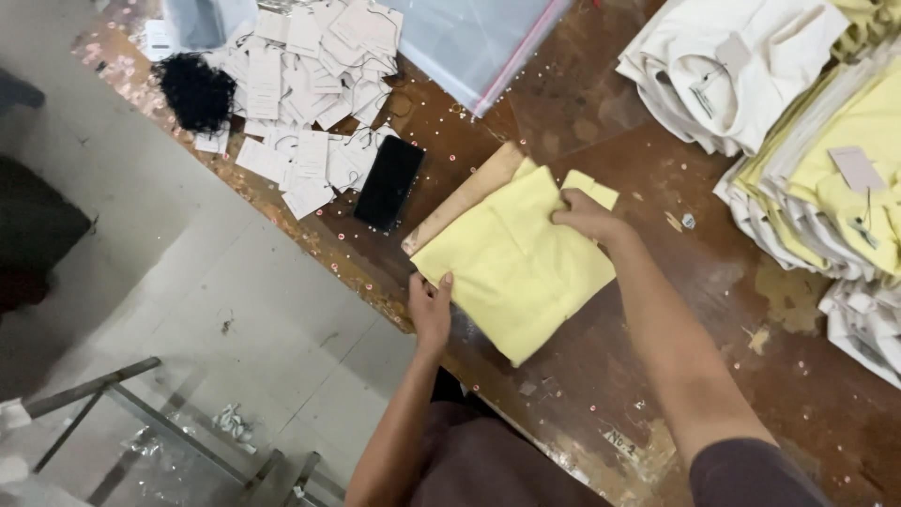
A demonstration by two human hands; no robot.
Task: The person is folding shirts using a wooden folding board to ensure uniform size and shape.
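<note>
Both hands grip a folded yellow garment (516,268) mid-table, left hand (430,310) pinching its seven o'clock corner, right hand (587,216) clamped at its one o'clock edge, black phone (389,183) at ten o'clock.

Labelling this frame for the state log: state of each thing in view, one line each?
Yellow garment: folded flat on table, both hands on it.
Left hand: grips garment's near edge.
Right hand: pinches garment's top edge.
Board: flat, partly under garment.
Phone: flat, screen dark.
Paper tags: loose, scattered heap.
Black strings: bunched.
Folded garments: stacked, tagged.
Plastic bag: flat.
</note>
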